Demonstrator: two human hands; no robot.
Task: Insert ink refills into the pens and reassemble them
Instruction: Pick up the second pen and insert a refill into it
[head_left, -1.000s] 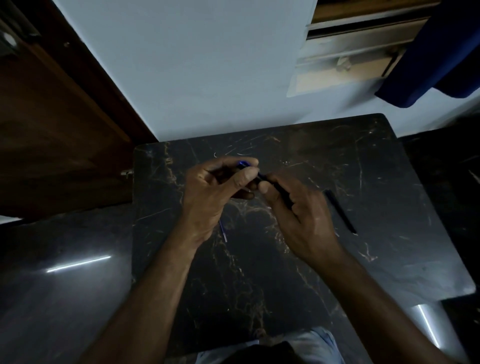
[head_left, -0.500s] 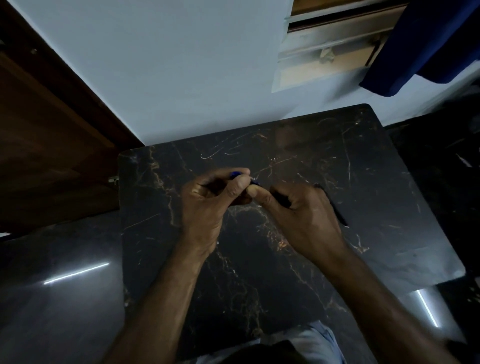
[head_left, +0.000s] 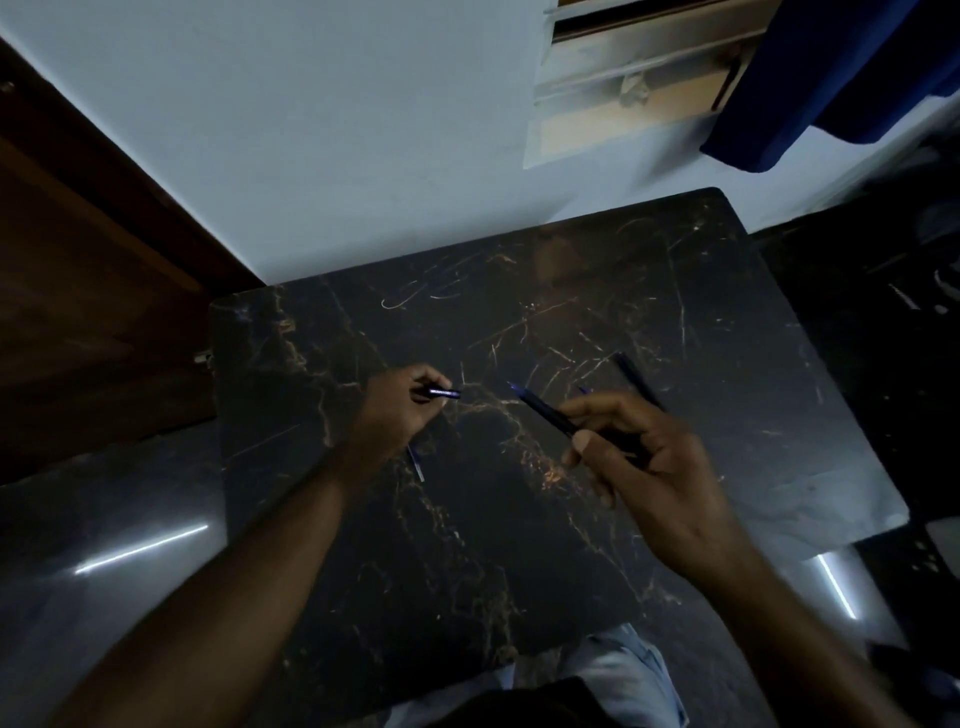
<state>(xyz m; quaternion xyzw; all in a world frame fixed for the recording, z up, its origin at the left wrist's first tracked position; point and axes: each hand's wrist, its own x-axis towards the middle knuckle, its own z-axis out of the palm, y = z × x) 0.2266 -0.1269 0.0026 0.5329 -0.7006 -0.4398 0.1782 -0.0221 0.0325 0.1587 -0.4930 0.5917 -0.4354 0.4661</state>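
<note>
— Hands first: how many, and holding what?

— Two. The left hand (head_left: 397, 410) is curled closed around a short dark pen piece (head_left: 441, 393), whose end sticks out toward the right. The right hand (head_left: 639, 457) pinches a pen barrel (head_left: 545, 413) between thumb and fingers, its blue tip pointing up and left. The two parts are apart, with bare table (head_left: 519, 519) between them.

— Anything else lying about?

— One more dark pen (head_left: 636, 379) rests on the table just beyond the right hand, and one thin blue refill (head_left: 417, 465) shows partly under the left wrist.

— Any containers?

— None can be made out in the dim light.
</note>
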